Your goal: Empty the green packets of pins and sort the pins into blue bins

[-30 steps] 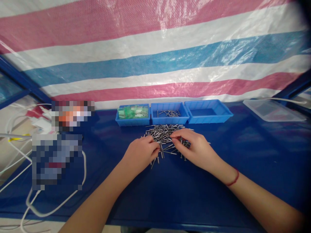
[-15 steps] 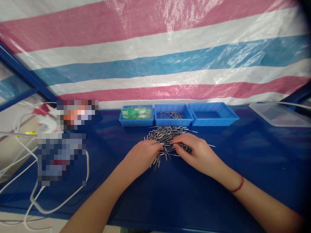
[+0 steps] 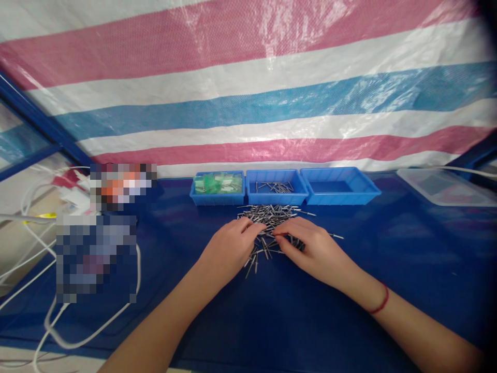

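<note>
A heap of thin silvery blind rivets (image 3: 267, 213) lies on the blue table between and under my hands. My left hand (image 3: 233, 244) rests on the heap's left side, fingers curled down with the thumb toward the middle; what they hold, if anything, is hidden. From the other side, my right hand (image 3: 314, 251) brings thumb and forefinger together over the rivets. Whatever is in that pinch is too small to make out. Behind the heap stands a blue bin (image 3: 277, 198) with some rivets inside.
Left of that bin, another blue bin (image 3: 219, 200) holds green and clear packets. A third blue bin (image 3: 344, 197) stands to the right, beside a translucent plastic lid (image 3: 438, 189). White cables (image 3: 97, 331) and blurred items occupy the table's left side. A striped sheet (image 3: 248, 103) hangs behind.
My left thumb has shifted slightly right over the rivets. My right hand stays in nearly the same place with its fingertips close together. The view has tilted a little.
</note>
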Tool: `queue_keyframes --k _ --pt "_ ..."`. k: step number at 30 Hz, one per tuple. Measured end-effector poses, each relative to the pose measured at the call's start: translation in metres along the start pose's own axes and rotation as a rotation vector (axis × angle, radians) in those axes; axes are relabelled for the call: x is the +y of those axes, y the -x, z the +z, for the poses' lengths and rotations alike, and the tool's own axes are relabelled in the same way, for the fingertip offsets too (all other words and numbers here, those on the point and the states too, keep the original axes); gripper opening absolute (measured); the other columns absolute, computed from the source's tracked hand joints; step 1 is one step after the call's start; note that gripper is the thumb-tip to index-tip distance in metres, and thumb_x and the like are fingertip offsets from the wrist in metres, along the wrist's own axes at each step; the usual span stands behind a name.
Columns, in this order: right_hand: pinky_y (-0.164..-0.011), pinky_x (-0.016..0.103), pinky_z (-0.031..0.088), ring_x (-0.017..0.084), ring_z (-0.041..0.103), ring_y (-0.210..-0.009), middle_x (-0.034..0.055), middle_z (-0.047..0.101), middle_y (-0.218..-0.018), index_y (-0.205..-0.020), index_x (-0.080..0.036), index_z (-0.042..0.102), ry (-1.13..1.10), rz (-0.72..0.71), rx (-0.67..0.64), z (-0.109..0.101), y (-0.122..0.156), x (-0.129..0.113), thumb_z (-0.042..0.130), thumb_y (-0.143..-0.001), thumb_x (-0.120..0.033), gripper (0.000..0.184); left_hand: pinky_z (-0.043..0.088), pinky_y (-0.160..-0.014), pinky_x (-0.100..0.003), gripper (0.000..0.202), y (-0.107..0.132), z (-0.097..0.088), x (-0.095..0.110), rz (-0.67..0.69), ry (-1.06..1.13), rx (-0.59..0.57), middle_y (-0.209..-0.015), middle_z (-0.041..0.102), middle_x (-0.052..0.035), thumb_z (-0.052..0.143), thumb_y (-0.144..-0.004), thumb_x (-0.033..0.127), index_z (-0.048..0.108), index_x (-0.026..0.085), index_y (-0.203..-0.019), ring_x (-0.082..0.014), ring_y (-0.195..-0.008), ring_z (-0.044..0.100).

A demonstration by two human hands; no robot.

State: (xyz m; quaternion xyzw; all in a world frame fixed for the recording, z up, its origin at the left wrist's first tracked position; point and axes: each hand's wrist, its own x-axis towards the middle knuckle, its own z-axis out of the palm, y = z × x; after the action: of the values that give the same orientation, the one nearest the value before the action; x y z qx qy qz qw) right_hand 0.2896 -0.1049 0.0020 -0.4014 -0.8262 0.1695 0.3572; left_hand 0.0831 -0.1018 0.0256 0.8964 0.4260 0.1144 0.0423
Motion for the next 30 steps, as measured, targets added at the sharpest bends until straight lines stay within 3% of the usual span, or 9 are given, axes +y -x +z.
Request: queue_keyframes --k 8,11,15,19,24,30 --pt "-0.076 0.036 0.051 0.020 0.062 -0.084 0.0052 0.069 -0.087 -0.090 -0.020 0.064 0.013 -0.013 -0.027 0.001 0.000 0.001 0.053 -0.087 -0.012 0.014 0.051 -0.084 -0.036 0.037 0.001 0.003 -0.002 -0.007 -0.084 0.033 -0.107 0.061 -0.0086 0.044 -0.094 0.010 0.051 0.017 -0.130 -0.0211 -0.092 0.057" --pt "-0.078 0.037 0.051 0.020 0.062 -0.085 0.0052 0.068 -0.089 -0.090 -0.020 0.064 0.008 0.007 -0.051 0.003 0.001 0.001 0.053 -0.087 -0.012 0.014 0.050 -0.087 -0.038 0.036 0.002 0.000 -0.001 -0.010 -0.008 0.073 -0.107 0.062 -0.0098 0.044 -0.093 0.009 0.054 0.015 -0.127 -0.0218 -0.095 0.057" --pt "-0.080 0.039 0.051 0.021 0.063 -0.087 0.0065 0.069 -0.093 -0.096 -0.020 0.064 -0.004 0.066 -0.008 0.007 0.003 -0.001 0.055 -0.088 -0.018 0.012 0.049 -0.091 -0.032 0.025 0.000 0.001 0.003 -0.033 0.338 0.248 -0.106 0.063 -0.0078 0.046 -0.094 0.012 0.063 0.017 -0.112 -0.0181 -0.099 0.060" --pt "-0.072 0.032 0.052 0.018 0.063 -0.080 0.0048 0.070 -0.089 -0.098 -0.020 0.064 -0.177 0.168 0.051 0.010 0.004 -0.004 0.056 -0.090 -0.027 0.014 0.053 -0.081 -0.026 0.012 -0.003 0.009 0.014 -0.171 0.812 0.361 -0.098 0.066 -0.0049 0.056 -0.089 0.019 0.066 0.018 -0.097 -0.0147 -0.088 0.064" --pt "-0.066 0.027 0.053 0.017 0.064 -0.077 0.0038 0.070 -0.085 -0.088 -0.020 0.066 -0.414 0.238 0.087 0.012 0.004 -0.007 0.054 -0.092 -0.032 0.017 0.053 -0.077 -0.027 0.011 -0.004 0.023 0.025 -0.326 1.212 0.317 -0.094 0.067 -0.0050 0.064 -0.083 0.023 0.064 0.016 -0.091 -0.0150 -0.085 0.064" --pt "-0.059 0.026 0.051 0.016 0.062 -0.069 0.0034 0.068 -0.079 -0.085 -0.020 0.065 -0.449 0.261 0.166 0.013 0.005 -0.009 0.059 -0.088 -0.034 0.015 0.051 -0.072 -0.025 0.017 -0.004 0.026 0.027 -0.410 1.316 0.240 -0.085 0.065 -0.0026 0.066 -0.080 0.028 0.062 0.016 -0.092 -0.0136 -0.078 0.062"
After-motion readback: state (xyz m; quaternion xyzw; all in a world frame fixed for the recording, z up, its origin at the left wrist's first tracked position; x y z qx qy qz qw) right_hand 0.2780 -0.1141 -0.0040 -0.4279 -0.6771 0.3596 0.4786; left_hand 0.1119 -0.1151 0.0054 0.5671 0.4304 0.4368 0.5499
